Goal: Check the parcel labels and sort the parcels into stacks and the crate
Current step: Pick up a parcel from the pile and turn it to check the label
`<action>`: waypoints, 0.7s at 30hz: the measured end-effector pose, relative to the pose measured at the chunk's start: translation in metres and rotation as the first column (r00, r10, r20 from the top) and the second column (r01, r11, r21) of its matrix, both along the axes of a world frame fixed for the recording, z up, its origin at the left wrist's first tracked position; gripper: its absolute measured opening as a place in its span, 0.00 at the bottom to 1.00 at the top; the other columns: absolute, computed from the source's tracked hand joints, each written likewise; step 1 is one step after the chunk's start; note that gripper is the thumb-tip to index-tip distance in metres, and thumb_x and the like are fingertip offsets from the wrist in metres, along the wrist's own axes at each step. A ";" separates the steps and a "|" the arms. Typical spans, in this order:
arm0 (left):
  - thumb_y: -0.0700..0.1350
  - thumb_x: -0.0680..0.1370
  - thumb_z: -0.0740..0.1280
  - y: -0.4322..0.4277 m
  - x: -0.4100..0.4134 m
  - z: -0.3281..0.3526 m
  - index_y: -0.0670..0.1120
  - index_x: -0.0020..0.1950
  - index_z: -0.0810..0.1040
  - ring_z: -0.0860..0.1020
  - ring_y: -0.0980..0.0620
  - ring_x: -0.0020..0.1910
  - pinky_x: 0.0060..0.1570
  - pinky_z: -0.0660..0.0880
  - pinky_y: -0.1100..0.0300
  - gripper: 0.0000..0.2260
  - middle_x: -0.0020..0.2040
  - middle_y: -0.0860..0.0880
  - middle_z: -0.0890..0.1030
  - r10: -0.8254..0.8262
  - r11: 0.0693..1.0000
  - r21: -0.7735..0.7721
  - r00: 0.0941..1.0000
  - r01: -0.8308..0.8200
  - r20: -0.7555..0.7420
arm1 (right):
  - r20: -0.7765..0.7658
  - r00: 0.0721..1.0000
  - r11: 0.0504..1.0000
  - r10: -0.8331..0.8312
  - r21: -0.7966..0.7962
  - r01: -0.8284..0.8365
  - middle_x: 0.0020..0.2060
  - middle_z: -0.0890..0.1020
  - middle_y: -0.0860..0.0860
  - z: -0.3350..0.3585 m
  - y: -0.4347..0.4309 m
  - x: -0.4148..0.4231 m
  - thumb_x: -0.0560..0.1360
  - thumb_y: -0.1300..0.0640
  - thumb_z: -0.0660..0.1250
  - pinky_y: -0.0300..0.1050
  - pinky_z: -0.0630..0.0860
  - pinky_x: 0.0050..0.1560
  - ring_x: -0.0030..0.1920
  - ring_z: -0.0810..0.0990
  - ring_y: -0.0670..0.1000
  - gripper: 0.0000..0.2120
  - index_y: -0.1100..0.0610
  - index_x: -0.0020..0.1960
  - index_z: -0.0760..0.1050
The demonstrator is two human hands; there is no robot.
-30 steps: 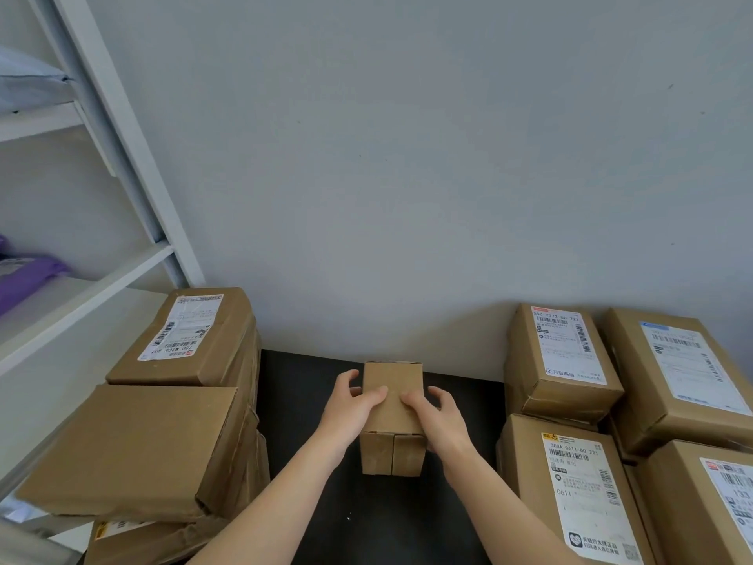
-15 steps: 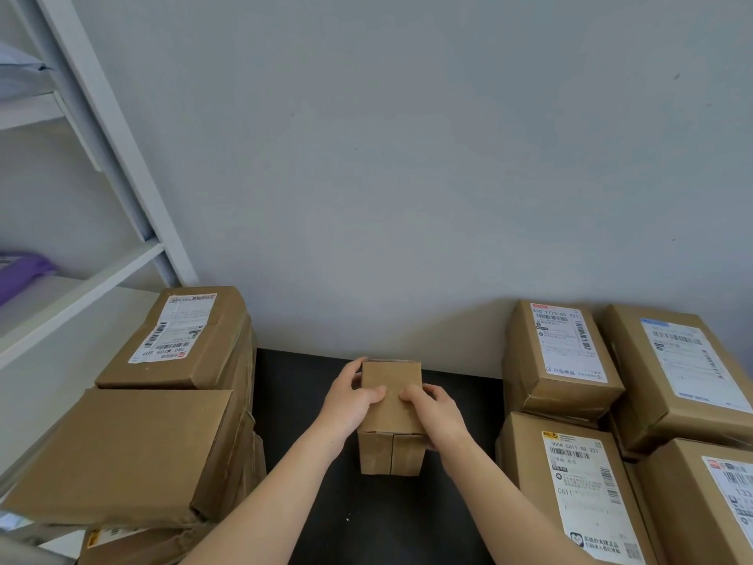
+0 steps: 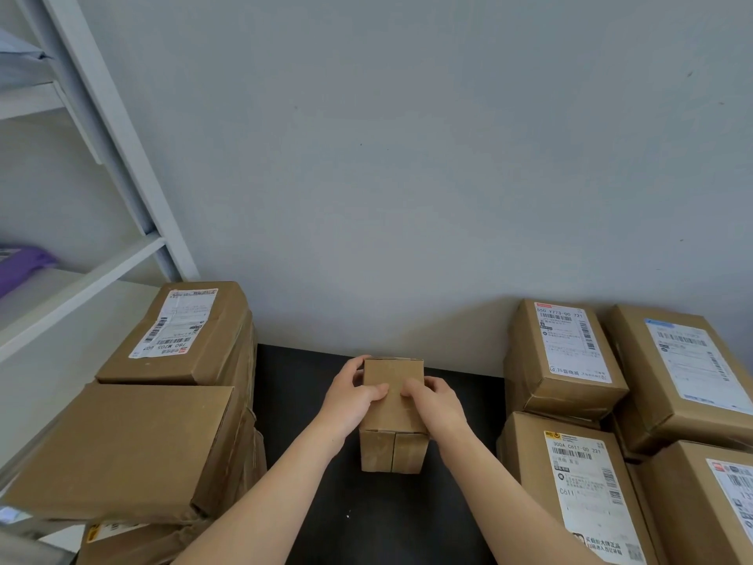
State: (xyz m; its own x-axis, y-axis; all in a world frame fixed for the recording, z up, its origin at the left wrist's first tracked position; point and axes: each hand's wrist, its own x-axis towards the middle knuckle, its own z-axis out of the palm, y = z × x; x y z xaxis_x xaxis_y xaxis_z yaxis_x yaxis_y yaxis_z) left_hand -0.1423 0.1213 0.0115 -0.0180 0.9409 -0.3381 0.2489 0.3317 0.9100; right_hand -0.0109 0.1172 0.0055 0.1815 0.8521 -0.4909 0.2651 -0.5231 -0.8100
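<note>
Left hand (image 3: 350, 397): grips the 9 o'clock side of the small parcel (image 3: 393, 413), with the thumb laid on the top face.
Right hand (image 3: 438, 401): grips the 3 o'clock side, thumb on the top face. The two thumbs nearly meet.
Small parcel: appears to stand on the tabletop (image 3: 366, 524) at centre, between both hands. The top face is plain and the near face shows a flap seam. No label is visible.
Step in hand: judged to be the label check. Lift the parcel clear before rotating it, keep the grips on opposite sides, and turn it until a hidden face shows the label. Avoid pressing the seam.
Tabletop: black, running from 6 to 12 o'clock between the parcel groups.
Left stack (image 3: 122, 442): at 9 o'clock, the near parcel plain-topped. The far parcel (image 3: 179, 332) has its label up.
Right group (image 3: 586, 495): at 3 o'clock, four parcels packed closely, labels up.
Crate: not in view.
Wall (image 3: 407, 157): at 12 o'clock, plain grey.
Shelf unit (image 3: 102, 116): at 10 o'clock, white, carrying a purple mailer (image 3: 20, 267).
</note>
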 end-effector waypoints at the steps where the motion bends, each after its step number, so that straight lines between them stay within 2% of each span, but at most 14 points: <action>1: 0.44 0.78 0.67 0.000 0.000 0.000 0.51 0.71 0.64 0.71 0.51 0.59 0.49 0.72 0.60 0.23 0.66 0.49 0.70 -0.002 1.000 0.003 1.000 0.002 -0.003 | 0.021 1.000 1.000 0.015 0.011 -0.016 0.61 0.73 0.53 0.001 0.000 -0.001 0.77 0.49 0.62 0.45 0.74 0.53 0.54 0.74 0.51 0.25 0.54 0.71 0.63; 4: 0.44 0.78 0.66 -0.002 0.001 -0.001 0.52 0.72 0.63 0.71 0.50 0.61 0.52 0.73 0.59 0.24 0.67 0.49 0.70 -0.011 1.000 0.022 1.000 0.011 -0.024 | 0.048 0.997 0.998 0.054 0.020 -0.055 0.60 0.74 0.53 0.002 0.001 -0.003 0.78 0.50 0.60 0.44 0.73 0.51 0.53 0.74 0.51 0.25 0.55 0.72 0.62; 7: 0.48 0.79 0.65 -0.006 0.001 -0.004 0.52 0.74 0.59 0.70 0.49 0.65 0.59 0.72 0.55 0.26 0.69 0.50 0.68 -0.035 0.998 0.057 0.996 0.039 -0.078 | 0.036 0.997 0.998 0.063 0.000 -0.063 0.63 0.73 0.54 0.004 0.000 -0.001 0.78 0.51 0.61 0.48 0.74 0.57 0.58 0.74 0.53 0.26 0.55 0.74 0.61; 9: 0.51 0.79 0.64 -0.010 -0.001 -0.006 0.52 0.75 0.58 0.70 0.51 0.65 0.60 0.71 0.56 0.26 0.68 0.52 0.68 -0.048 0.996 0.077 0.995 0.054 -0.082 | 0.006 0.999 0.998 0.054 -0.022 -0.053 0.65 0.71 0.54 0.006 -0.002 0.001 0.78 0.51 0.62 0.50 0.73 0.61 0.61 0.73 0.54 0.26 0.54 0.74 0.60; 11: 0.54 0.80 0.60 -0.014 -0.003 -0.010 0.52 0.75 0.59 0.70 0.54 0.63 0.59 0.71 0.58 0.24 0.67 0.53 0.68 -0.049 0.996 0.067 0.999 0.051 -0.023 | -0.047 0.999 1.000 0.022 -0.020 -0.023 0.66 0.70 0.53 0.006 -0.005 0.003 0.79 0.49 0.61 0.52 0.72 0.63 0.63 0.72 0.55 0.26 0.53 0.74 0.60; 13: 0.55 0.82 0.55 -0.018 -0.005 -0.015 0.52 0.74 0.61 0.70 0.53 0.62 0.62 0.71 0.54 0.21 0.67 0.52 0.69 0.030 1.000 0.001 0.993 -0.030 0.118 | -0.119 0.992 0.998 -0.053 -0.020 0.051 0.65 0.71 0.53 0.003 -0.007 0.005 0.80 0.46 0.58 0.53 0.70 0.65 0.63 0.71 0.55 0.23 0.53 0.73 0.62; 15: 0.51 0.83 0.54 -0.022 -0.009 -0.021 0.52 0.73 0.64 0.70 0.49 0.64 0.62 0.71 0.50 0.18 0.67 0.49 0.70 0.144 0.988 -0.082 0.962 -0.129 0.233 | -0.201 0.964 0.985 -0.174 -0.030 0.171 0.61 0.75 0.54 -0.003 -0.011 0.009 0.81 0.47 0.56 0.54 0.70 0.66 0.61 0.73 0.55 0.19 0.55 0.69 0.67; 16: 0.47 0.83 0.56 -0.024 -0.013 -0.026 0.52 0.72 0.65 0.70 0.48 0.65 0.63 0.71 0.49 0.17 0.68 0.47 0.70 0.177 0.982 -0.105 0.953 -0.155 0.245 | -0.227 0.946 0.973 -0.231 -0.037 0.229 0.60 0.76 0.54 -0.008 -0.014 0.010 0.81 0.49 0.56 0.54 0.71 0.65 0.60 0.74 0.55 0.18 0.55 0.68 0.69; 18: 0.41 0.82 0.57 -0.029 -0.019 -0.037 0.51 0.72 0.65 0.69 0.46 0.68 0.66 0.69 0.47 0.18 0.70 0.46 0.69 0.163 0.983 -0.117 0.972 -0.144 0.170 | -0.181 0.948 0.964 -0.264 -0.016 0.265 0.63 0.75 0.54 -0.019 -0.019 0.017 0.82 0.57 0.57 0.52 0.74 0.62 0.59 0.75 0.54 0.17 0.53 0.70 0.69; 21: 0.35 0.80 0.58 -0.039 -0.029 -0.051 0.51 0.74 0.63 0.67 0.47 0.70 0.69 0.67 0.48 0.23 0.72 0.46 0.68 0.019 0.993 -0.117 0.998 -0.025 -0.053 | -0.007 0.994 0.994 -0.112 0.008 0.112 0.68 0.71 0.54 -0.034 -0.034 0.028 0.80 0.66 0.56 0.40 0.75 0.46 0.52 0.77 0.50 0.22 0.52 0.72 0.66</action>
State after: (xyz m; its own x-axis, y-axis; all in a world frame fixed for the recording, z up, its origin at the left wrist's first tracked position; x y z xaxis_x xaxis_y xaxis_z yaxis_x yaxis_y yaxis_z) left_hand -0.1714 0.0827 -0.0391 -0.0586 0.8938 -0.4447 0.2863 0.4418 0.8502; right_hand 0.0173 0.0830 -0.0282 0.2726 0.8306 -0.4856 0.2001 -0.5426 -0.8158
